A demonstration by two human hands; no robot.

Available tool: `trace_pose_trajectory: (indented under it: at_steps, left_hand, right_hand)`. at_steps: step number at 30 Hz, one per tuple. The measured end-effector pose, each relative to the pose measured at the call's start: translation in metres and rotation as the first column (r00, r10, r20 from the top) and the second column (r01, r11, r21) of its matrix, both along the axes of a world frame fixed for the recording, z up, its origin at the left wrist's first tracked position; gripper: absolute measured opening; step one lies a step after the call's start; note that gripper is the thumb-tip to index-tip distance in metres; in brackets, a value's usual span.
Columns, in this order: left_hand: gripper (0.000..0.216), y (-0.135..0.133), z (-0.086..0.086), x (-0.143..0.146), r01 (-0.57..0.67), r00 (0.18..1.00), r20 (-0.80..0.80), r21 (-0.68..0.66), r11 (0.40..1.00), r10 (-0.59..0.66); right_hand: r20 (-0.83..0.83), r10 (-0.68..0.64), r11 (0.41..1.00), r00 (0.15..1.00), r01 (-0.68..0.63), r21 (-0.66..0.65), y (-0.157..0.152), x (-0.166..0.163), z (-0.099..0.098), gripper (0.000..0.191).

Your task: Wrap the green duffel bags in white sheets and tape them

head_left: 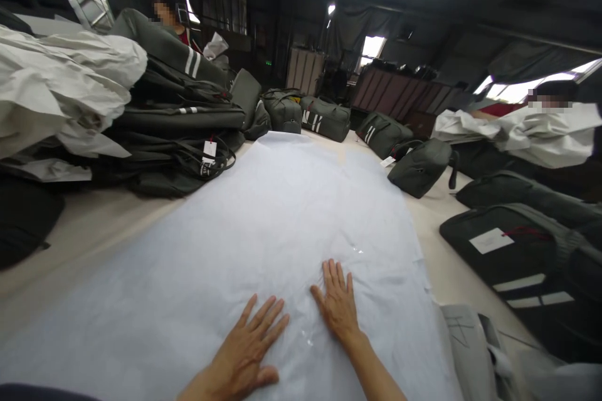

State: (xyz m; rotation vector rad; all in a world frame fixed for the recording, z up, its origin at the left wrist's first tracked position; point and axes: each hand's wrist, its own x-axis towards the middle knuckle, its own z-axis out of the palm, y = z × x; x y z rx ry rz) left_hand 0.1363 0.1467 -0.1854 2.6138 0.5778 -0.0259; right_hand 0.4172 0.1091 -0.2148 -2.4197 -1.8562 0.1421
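A large white sheet [301, 213], thin like paper or fabric, covers the middle of a long table. My left hand [249, 344] lies flat on its near part, fingers spread. Slightly farther forward, my right hand [337, 304] also rests flat on the sheet with its fingers stretched out. Neither hand holds anything. Small creases run through the sheet around both hands, and a few shiny spots show on its surface near the right one.
Dark bags with white stripes [188, 116] are piled along the left, beside crumpled white paper [70, 81]. More dark bags [508, 257] line the right edge, one with a white tag [491, 240]. A grey wrapped bundle [468, 344] lies at near right. People are partly visible behind both piles.
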Motion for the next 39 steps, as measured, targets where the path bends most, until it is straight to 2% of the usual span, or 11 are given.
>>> trace_pose_trajectory:
  at_steps: [10,13,16,19,21,24,26,28,31,35,39]
  left_hand:
    - [0.078,0.070,-0.008,0.102,-0.108,0.994,0.030,0.189,0.976,0.105]
    - [0.074,0.098,-0.006,0.136,-0.138,0.990,0.070,0.242,0.960,0.125]
    - [0.069,0.109,0.011,0.142,-0.150,0.988,0.071,0.234,0.961,0.137]
    - [0.060,0.089,0.041,0.100,-0.182,0.979,0.130,0.226,0.957,0.156]
    - [0.052,0.054,0.059,0.048,-0.220,0.959,0.229,0.219,0.951,0.169]
    - [0.051,-0.025,0.073,-0.045,-0.294,0.932,0.285,0.225,0.929,0.225]
    - [0.070,-0.082,0.069,-0.100,-0.309,0.940,0.234,0.290,0.905,0.246]
    - [0.084,-0.130,0.059,-0.142,-0.278,0.957,0.186,0.363,0.889,0.223]
    - [0.076,-0.167,0.040,-0.175,-0.230,0.972,0.061,0.443,0.866,0.227]
    - [0.061,-0.156,0.022,-0.173,-0.284,0.959,0.159,0.512,0.810,0.236]
    - [0.035,-0.121,0.023,-0.144,-0.397,0.879,0.418,0.373,0.839,0.230]
  right_hand:
    - [-0.012,0.031,0.998,0.999,-0.030,0.058,0.101,0.086,0.007,0.066]
    - [-0.065,-0.059,0.995,0.996,0.064,0.082,0.122,0.108,0.031,0.067]
    - [-0.136,-0.129,0.954,0.982,0.161,0.252,0.096,0.111,0.069,0.068]
    - [-0.418,-0.193,0.848,0.888,0.366,0.384,0.013,0.092,0.105,0.052]
    - [-0.564,-0.363,0.833,0.742,0.530,0.162,-0.061,0.066,0.115,0.042]
    - [-0.647,-0.407,0.898,0.644,0.412,-0.154,-0.156,0.009,0.102,0.040]
    - [-0.682,-0.287,0.952,0.673,0.282,-0.121,-0.190,-0.034,0.082,0.033]
    - [-0.618,-0.066,0.989,0.783,0.134,0.064,-0.199,-0.073,0.062,0.027]
    - [-0.386,0.180,0.962,0.905,-0.079,0.262,-0.185,-0.112,0.045,0.040]
    - [-0.215,0.226,0.940,0.950,-0.155,0.305,-0.162,-0.125,0.045,0.015]
    - [-0.146,0.222,0.944,0.964,-0.174,0.281,-0.152,-0.121,0.067,0.012]
